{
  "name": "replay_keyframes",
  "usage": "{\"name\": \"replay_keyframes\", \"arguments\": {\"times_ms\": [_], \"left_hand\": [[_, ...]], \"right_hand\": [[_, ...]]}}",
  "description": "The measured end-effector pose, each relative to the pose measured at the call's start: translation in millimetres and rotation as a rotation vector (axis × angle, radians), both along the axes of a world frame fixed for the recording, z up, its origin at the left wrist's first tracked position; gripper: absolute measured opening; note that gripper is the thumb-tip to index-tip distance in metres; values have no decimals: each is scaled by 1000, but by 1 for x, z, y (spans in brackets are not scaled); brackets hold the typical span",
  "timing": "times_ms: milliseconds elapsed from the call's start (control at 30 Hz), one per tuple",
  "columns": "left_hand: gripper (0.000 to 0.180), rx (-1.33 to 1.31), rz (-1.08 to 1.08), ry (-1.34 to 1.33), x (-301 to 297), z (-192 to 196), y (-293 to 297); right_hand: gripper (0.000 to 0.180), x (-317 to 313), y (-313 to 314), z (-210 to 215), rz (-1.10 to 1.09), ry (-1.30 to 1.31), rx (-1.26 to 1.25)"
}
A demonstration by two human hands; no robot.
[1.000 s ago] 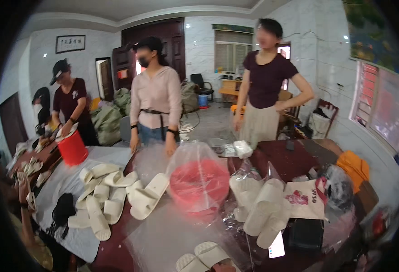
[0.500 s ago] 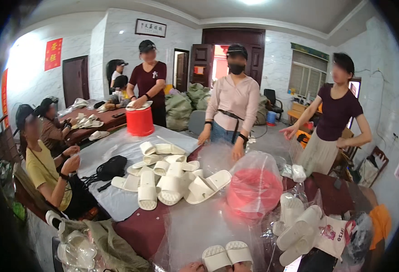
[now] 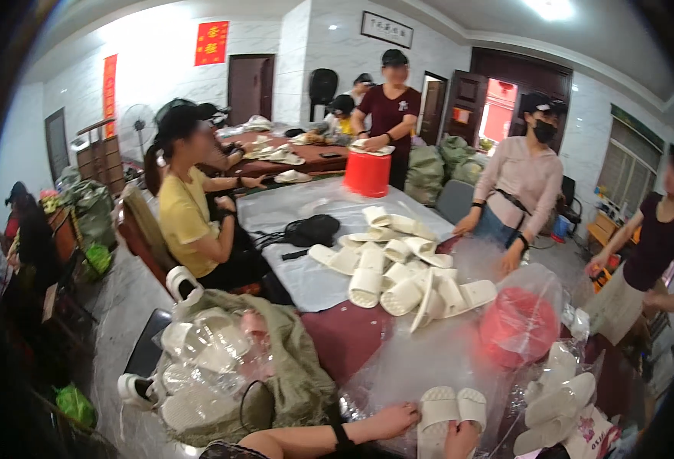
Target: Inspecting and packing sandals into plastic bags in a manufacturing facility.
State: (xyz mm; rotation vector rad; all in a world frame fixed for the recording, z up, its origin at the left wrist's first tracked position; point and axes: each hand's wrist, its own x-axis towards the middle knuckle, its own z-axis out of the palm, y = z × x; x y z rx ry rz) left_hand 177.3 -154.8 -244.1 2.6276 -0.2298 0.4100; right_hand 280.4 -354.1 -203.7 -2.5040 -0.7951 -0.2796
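Observation:
A pair of white slippers (image 3: 448,409) lies side by side on clear plastic film (image 3: 421,359) at the near edge of the dark red table (image 3: 345,333). My left hand (image 3: 387,421), with a black band at the wrist, reaches in from the lower left. It lies on the film, fingertips against the left slipper. Whether it grips anything I cannot tell. My right hand (image 3: 459,438) comes up from the bottom edge and holds the pair at its near end.
A heap of loose white slippers (image 3: 398,275) lies mid-table beside a black bag (image 3: 314,228). A red bucket in a plastic bag (image 3: 517,325) and bagged slippers (image 3: 559,398) sit to the right. An olive sack of packed slippers (image 3: 222,367) stands left. Several people sit or stand around.
The view has swung to the left, showing the seated person in yellow and the sack. The slipper pair stays at the bottom edge with my hands on it.

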Motion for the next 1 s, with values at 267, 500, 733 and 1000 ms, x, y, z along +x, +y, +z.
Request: {"name": "replay_keyframes", "arguments": {"times_ms": [267, 500, 733, 1000], "left_hand": [[23, -40, 4, 87, 14, 7, 26], [23, -525, 111, 346, 25, 48, 49], [17, -508, -29, 215, 6, 74, 31], [14, 63, -337, -109, 0, 119, -1]], "right_hand": [[17, 6, -12, 5, -51, 79, 170], [21, -54, -25, 31, 323, 328, 196], [27, -60, -35, 9, 245, 187, 10], [32, -49, -7, 21, 172, 114, -92]]}}
